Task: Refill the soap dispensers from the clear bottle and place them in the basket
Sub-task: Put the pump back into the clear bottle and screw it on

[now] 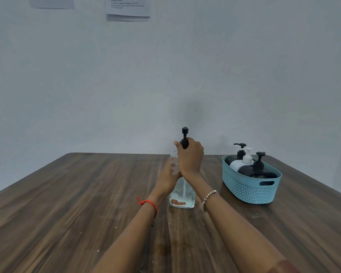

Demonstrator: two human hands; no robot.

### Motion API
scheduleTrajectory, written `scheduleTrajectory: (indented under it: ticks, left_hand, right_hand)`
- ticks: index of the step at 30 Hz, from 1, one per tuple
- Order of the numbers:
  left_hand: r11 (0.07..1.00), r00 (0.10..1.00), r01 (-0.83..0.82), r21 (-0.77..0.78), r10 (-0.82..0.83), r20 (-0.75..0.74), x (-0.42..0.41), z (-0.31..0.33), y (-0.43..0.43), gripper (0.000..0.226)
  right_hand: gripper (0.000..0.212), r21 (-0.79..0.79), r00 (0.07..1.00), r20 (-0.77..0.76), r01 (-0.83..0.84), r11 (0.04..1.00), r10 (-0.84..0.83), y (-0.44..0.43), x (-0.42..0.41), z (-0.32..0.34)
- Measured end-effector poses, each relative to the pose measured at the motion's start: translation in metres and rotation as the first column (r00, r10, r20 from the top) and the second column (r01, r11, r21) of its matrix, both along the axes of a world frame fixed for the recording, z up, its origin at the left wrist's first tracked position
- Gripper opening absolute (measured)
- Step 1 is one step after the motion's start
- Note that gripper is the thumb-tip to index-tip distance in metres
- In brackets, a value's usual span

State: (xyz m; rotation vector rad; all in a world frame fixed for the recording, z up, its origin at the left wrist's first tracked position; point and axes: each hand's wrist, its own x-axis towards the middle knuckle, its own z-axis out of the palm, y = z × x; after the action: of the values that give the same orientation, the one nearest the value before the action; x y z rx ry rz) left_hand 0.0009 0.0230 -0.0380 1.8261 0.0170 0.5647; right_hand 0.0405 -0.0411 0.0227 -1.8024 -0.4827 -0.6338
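A clear bottle [182, 196] stands upright on the wooden table [67, 203], a little liquid at its bottom. My left hand [166, 179] grips the bottle's body from the left. My right hand [190, 156] curls round the collar of its black pump [184, 134] at the bottle's neck; the pump head sticks up above my fingers. To the right, a light blue basket [250, 190] holds three dispensers lying tilted: two black ones [258, 170] and a white one [239, 163].
A plain wall rises right behind the table's far edge, with paper sheets [128, 8] pinned high up. The basket sits near the table's right edge. Bare wood lies left of the bottle and in front of it.
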Motion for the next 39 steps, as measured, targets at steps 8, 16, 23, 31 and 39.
scheduleTrajectory:
  ticks: [8, 16, 23, 31, 39]
  left_hand:
    - [0.999, 1.000, 0.010, -0.045, -0.009, 0.011, -0.019, -0.005, -0.012, 0.066]
    - [0.994, 1.000, -0.015, -0.106, 0.016, 0.014, -0.015, -0.021, -0.007, 0.059]
    - [0.991, 1.000, 0.011, -0.135, -0.010, 0.014, -0.018, -0.013, -0.005, 0.049]
    - [0.988, 0.999, 0.040, -0.151, -0.036, 0.033, -0.017, -0.015, 0.001, 0.048]
    - [0.987, 0.997, 0.070, -0.143, -0.063, 0.052, -0.019, -0.015, 0.000, 0.045]
  right_hand:
    - [0.068, 0.010, 0.925, -0.178, -0.339, 0.941, 0.335, -0.043, -0.015, -0.027]
    - [0.057, 0.020, 0.962, -0.068, -0.264, 0.964, 0.265, -0.049, -0.017, -0.017]
    - [0.038, -0.017, 0.987, 0.028, -0.159, 0.987, 0.159, -0.030, -0.002, 0.031]
    - [0.018, -0.008, 0.920, -0.056, -0.390, 0.921, 0.389, -0.027, 0.020, 0.040]
    - [0.029, 0.044, 0.793, -0.233, -0.570, 0.820, 0.564, -0.046, 0.014, 0.044]
